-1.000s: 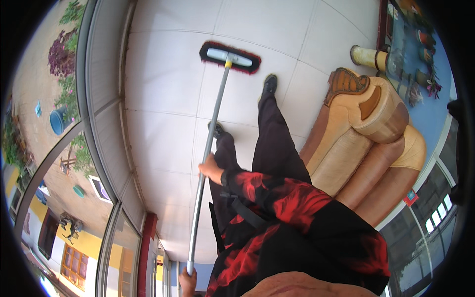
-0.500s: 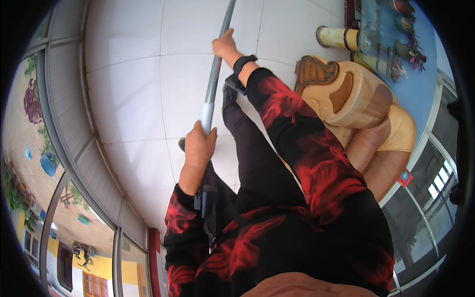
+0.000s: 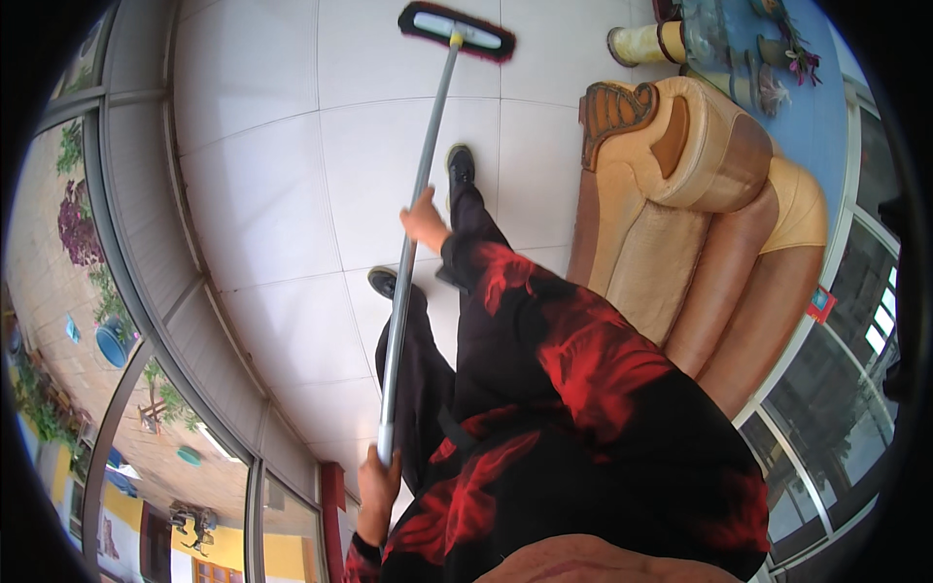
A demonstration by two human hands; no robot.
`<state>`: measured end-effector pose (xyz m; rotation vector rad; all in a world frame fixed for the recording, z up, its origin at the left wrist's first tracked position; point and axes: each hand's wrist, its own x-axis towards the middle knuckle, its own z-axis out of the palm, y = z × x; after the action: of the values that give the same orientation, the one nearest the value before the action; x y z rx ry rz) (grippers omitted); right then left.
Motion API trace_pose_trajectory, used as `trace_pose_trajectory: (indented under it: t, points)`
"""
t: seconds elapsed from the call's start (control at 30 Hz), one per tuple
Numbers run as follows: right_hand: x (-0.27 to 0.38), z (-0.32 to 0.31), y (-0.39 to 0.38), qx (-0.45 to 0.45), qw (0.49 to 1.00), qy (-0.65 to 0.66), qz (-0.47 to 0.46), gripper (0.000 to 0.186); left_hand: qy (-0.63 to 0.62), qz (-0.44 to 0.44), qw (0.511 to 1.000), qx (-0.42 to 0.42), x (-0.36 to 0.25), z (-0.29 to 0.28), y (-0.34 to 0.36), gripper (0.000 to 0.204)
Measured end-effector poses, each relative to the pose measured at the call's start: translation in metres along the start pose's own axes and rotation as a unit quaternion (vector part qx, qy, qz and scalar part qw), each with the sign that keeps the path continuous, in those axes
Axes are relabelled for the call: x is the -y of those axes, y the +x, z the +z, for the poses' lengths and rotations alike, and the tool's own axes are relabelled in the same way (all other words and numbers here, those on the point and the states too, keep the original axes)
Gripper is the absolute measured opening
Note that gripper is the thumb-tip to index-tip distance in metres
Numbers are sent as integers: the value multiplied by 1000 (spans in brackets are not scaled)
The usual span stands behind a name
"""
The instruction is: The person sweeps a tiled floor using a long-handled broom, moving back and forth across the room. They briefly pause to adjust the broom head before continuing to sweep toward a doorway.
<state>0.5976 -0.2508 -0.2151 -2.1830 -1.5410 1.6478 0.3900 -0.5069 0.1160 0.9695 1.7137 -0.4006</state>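
A dust mop with a black, red-fringed head rests on the white tiled floor at the top, its long silver handle running down toward me. My right hand grips the middle of the handle. My left hand is closed round its lower end, near the pale sleeve at the bottom. My feet in dark shoes stand either side of the handle.
A tan leather sofa with carved wooden trim is on my right. Beyond it are a glass table on a pale cylindrical base, potted plants and a blue wall. A framed glass window wall runs along my left, with a yard outside.
Half a second ago both hands were farther forward and the mop head was out of view. Now they are drawn back toward my body and the head is visible again at the top.
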Motion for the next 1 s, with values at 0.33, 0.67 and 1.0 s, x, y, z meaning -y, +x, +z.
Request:
trace_pose_trajectory:
  t: [0.33, 0.67, 1.0]
  points:
    - [-11, 181, -291, 251, 795, 385, 395, 61, 18, -228, 973, 38, 178, 62, -256, 31]
    - [-22, 1, -70, 62, 888, 407, 203, 33, -11, -89, 995, -49, 12, 41, -74, 29]
    - [-47, -317, 197, -102, 959, 254, 72, 47, -54, 143, 983, -103, -398, 35, 261, 35]
